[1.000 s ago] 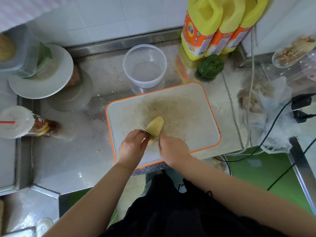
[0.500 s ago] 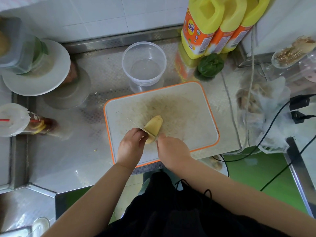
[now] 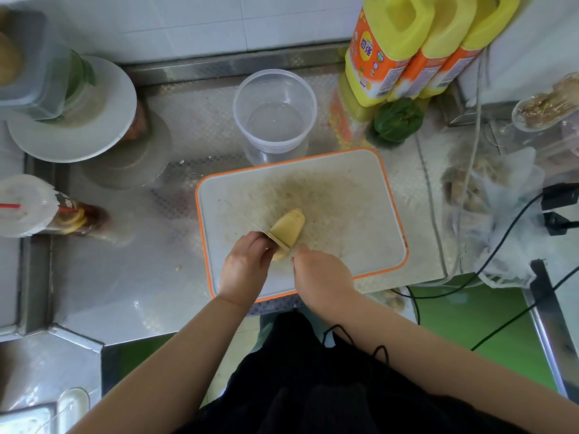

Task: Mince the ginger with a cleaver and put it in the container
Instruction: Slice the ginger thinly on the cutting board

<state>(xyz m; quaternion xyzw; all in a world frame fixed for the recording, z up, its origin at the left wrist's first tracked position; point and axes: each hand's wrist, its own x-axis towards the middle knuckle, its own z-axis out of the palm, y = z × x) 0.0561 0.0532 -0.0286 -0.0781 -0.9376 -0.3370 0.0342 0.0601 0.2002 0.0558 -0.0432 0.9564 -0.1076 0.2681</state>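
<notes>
A pale yellow peeled piece of ginger (image 3: 289, 225) lies on the white cutting board with an orange rim (image 3: 351, 214). My left hand (image 3: 246, 266) holds the near end of the ginger with curled fingers. My right hand (image 3: 322, 277) grips the handle of the cleaver (image 3: 247, 219), whose blade shows edge-on as a thin line slanting across the ginger's near part. A clear round plastic container (image 3: 275, 111) stands just behind the board; I see nothing in it.
Three yellow oil bottles (image 3: 407, 48) and a green pepper (image 3: 396, 120) stand at the back right. A white plate (image 3: 94, 133) and a drink cup with a straw (image 3: 37, 211) are on the left. Plastic bags (image 3: 498, 214) and black cables (image 3: 488, 264) lie on the right.
Both hands, the cleaver and the ginger keep nearly the same pose on the board; only the view shifts slightly.
</notes>
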